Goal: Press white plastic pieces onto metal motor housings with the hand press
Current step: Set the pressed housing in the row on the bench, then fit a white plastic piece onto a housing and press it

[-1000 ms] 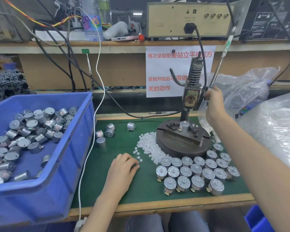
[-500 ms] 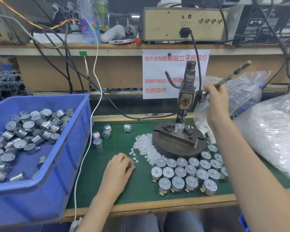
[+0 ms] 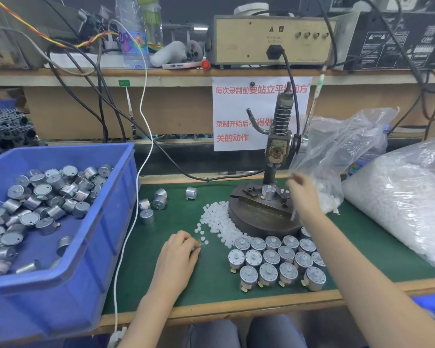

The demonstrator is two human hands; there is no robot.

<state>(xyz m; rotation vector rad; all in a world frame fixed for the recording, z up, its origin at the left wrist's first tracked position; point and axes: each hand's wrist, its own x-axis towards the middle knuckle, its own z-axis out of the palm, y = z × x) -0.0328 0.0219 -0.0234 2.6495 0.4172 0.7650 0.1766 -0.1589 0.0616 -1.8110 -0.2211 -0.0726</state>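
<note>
The hand press (image 3: 278, 146) stands on its round metal base (image 3: 256, 222), its lever (image 3: 317, 96) upright. A metal motor housing (image 3: 269, 192) sits in the fixture under the ram. My right hand (image 3: 303, 197) hovers just right of that housing, blurred, fingers loose and holding nothing. My left hand (image 3: 181, 249) rests on the green mat (image 3: 211, 285), its curled fingertips pinching a white plastic piece at the edge of the loose pile of white pieces (image 3: 219, 219).
Several motors with white pieces stand in rows (image 3: 274, 259) in front of the base. A blue bin (image 3: 98, 247) of bare motors fills the left. Loose motors (image 3: 156, 203) lie beside it. Two plastic bags (image 3: 399, 197) of white pieces sit at the right.
My right hand has let go of the lever and dropped toward the fixture. The lever has swung back upright and the ram has risen. My left hand stays at the white pieces.
</note>
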